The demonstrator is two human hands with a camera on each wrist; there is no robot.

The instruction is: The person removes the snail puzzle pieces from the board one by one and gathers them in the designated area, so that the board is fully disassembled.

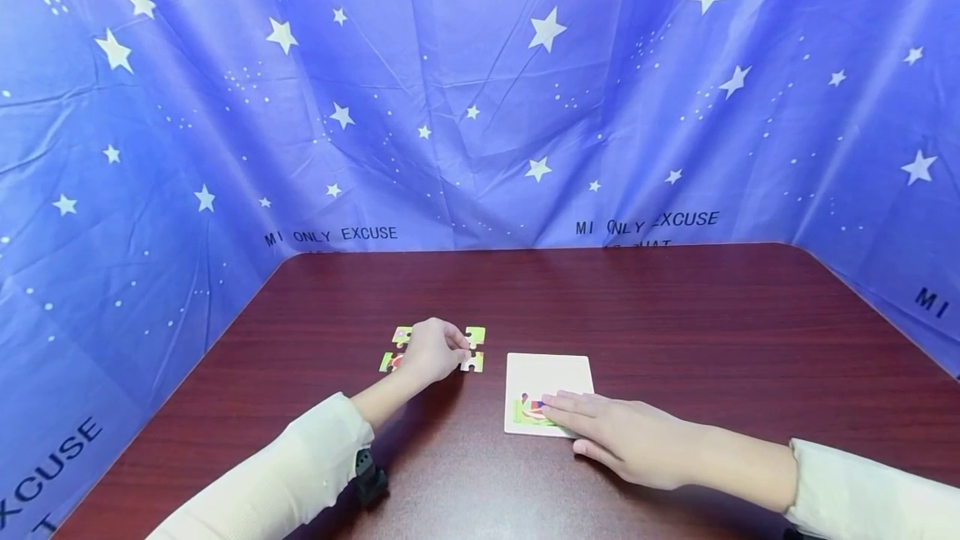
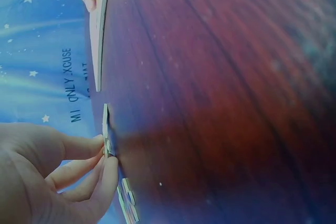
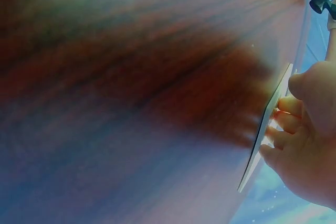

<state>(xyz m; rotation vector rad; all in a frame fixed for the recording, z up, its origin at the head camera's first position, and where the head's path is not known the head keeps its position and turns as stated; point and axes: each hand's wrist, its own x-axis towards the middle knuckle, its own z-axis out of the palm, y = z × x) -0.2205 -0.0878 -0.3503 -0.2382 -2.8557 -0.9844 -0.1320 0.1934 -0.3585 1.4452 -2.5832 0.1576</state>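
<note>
My left hand [image 1: 433, 352] pinches a jigsaw puzzle piece [image 2: 105, 121] between thumb and fingertips, low over the table. Around it lie other green-edged puzzle pieces [image 1: 402, 333], some partly hidden beneath the hand. To the right, a square white puzzle board [image 1: 551, 369] lies flat with a colourful printed piece [image 1: 528, 411] along its lower left. Straight fingers of my right hand [image 1: 637, 436] rest across the board's lower right and reach onto that printed part, covering some of it.
The dark red wooden table [image 1: 675, 315] extends to a blue curtain [image 1: 480, 65] with white stars at its back and sides. A black wrist camera [image 1: 370, 473] sits under the left sleeve.
</note>
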